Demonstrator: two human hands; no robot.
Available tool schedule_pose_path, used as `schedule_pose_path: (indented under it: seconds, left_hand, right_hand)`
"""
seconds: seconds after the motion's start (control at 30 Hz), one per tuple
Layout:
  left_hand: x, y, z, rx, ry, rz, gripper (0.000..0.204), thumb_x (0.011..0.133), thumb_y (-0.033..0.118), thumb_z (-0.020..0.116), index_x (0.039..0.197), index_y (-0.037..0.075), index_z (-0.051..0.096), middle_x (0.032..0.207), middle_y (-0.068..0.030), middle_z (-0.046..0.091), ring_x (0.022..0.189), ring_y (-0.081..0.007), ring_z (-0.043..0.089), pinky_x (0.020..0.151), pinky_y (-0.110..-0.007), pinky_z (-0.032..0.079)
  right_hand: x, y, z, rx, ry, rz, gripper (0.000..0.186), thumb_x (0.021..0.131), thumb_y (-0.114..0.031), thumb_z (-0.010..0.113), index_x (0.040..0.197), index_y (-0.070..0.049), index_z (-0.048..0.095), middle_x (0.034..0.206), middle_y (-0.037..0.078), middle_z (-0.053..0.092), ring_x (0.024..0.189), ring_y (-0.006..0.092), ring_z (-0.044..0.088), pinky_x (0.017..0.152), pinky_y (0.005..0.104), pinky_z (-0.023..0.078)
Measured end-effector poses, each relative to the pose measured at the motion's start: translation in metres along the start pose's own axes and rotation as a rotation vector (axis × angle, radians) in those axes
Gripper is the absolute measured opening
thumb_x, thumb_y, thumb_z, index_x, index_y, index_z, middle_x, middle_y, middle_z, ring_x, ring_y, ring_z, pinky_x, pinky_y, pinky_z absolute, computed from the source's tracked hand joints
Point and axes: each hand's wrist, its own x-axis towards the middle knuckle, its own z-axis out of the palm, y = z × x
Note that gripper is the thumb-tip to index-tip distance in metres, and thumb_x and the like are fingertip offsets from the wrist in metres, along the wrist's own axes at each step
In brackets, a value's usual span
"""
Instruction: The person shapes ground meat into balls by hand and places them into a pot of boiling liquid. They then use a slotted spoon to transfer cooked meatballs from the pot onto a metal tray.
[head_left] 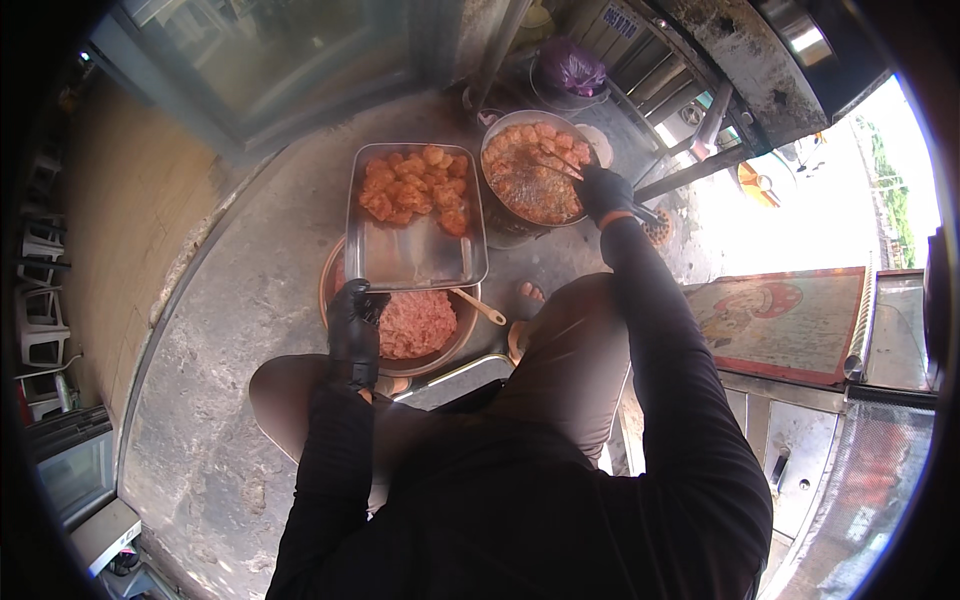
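My left hand, in a black glove, is closed on the near left edge of a rectangular metal tray. Browned fried patties fill the tray's far half. Over a round pan of bubbling oil, my black-gloved right hand grips tongs, their tips among frying patties. Beneath the tray's near side is a wide bowl of raw pink minced meat, partly covered by the tray. A spoon-like handle sticks out over the bowl's right rim.
Behind the pan, a purple plastic bag sits in a basin. A perforated round brown object lies right of the pan. A metal frame and cart panel flank my right arm. White stools stand far left.
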Motion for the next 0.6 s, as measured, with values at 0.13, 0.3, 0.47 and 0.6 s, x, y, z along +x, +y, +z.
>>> schedule_pose_path:
  seconds: [0.13,0.3,0.47,0.6]
  left_hand:
    - [0.002,-0.004,-0.003,0.001,-0.023,0.03,0.018,0.094,0.022,0.065,0.1,0.005,0.069,0.094,-0.007,0.068,0.084,-0.0182,0.068,0.08,-0.034,0.058]
    - [0.003,-0.005,-0.005,-0.014,-0.013,0.039,0.016,0.094,0.021,0.065,0.098,0.005,0.068,0.091,-0.0074,0.068,0.083,-0.0189,0.068,0.079,-0.035,0.059]
    - [0.005,-0.006,-0.007,0.006,-0.011,0.042,0.016,0.094,0.02,0.065,0.098,0.005,0.068,0.089,-0.0074,0.068,0.081,-0.0196,0.068,0.078,-0.035,0.059]
    - [0.005,-0.007,-0.008,-0.011,-0.004,0.043,0.016,0.094,0.02,0.065,0.098,0.005,0.068,0.089,-0.0072,0.068,0.081,-0.0195,0.068,0.078,-0.036,0.059]
  right_hand:
    - [0.005,0.006,0.009,-0.036,-0.026,0.0,0.027,0.094,-0.038,0.059,0.098,-0.015,0.073,0.095,0.011,0.075,0.092,0.0317,0.072,0.081,0.0438,0.057]
    - [0.023,0.039,0.035,0.492,-0.143,-0.267,0.028,0.092,-0.037,0.065,0.099,-0.013,0.076,0.09,0.01,0.075,0.083,0.028,0.072,0.076,0.0391,0.055]
    - [0.012,0.044,0.046,1.003,-0.505,0.308,0.037,0.096,-0.041,0.063,0.105,-0.008,0.078,0.079,0.007,0.073,0.056,0.0141,0.058,0.053,0.0295,0.045]
    - [0.005,0.043,0.044,1.026,-0.495,0.207,0.037,0.097,-0.039,0.062,0.106,-0.006,0.077,0.077,0.006,0.072,0.057,0.0118,0.057,0.053,0.0285,0.044]
